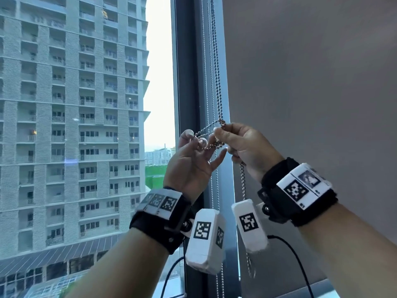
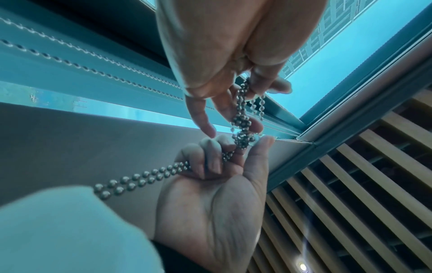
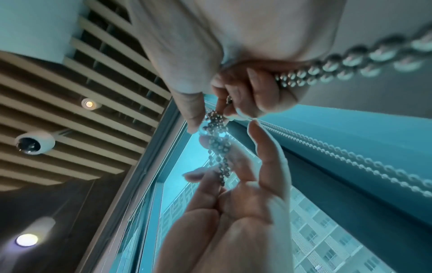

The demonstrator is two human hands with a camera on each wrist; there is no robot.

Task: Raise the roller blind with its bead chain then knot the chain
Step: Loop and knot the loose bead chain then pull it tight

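The metal bead chain [image 1: 217, 72] hangs down the dark window frame to a small tangle, the knot [image 1: 222, 122], at my fingertips. My left hand [image 1: 196, 139] pinches a loop of the chain [image 1: 206, 134] between thumb and fingers, the other fingers spread. My right hand [image 1: 221, 131] pinches the chain just under the knot, and the doubled chain [image 1: 243, 183] runs out below its curled fingers. In the left wrist view my left hand [image 2: 250, 90] holds the strands above the knot [image 2: 243, 129] while my right hand [image 2: 231, 149] grips the doubled chain [image 2: 140, 179]. The right wrist view shows my right hand [image 3: 224, 109], the bunched chain [image 3: 217, 144] and my left hand [image 3: 222, 177].
The window glass [image 1: 86, 125] at left is uncovered and looks onto a tower block. A flat grey surface [image 1: 311, 93] fills the right; blind or wall, I cannot tell. A second thin chain [image 1: 204, 61] lies against the frame [image 1: 189, 82]. Overhead are ceiling slats [image 2: 350, 184] and a dome camera [image 3: 32, 143].
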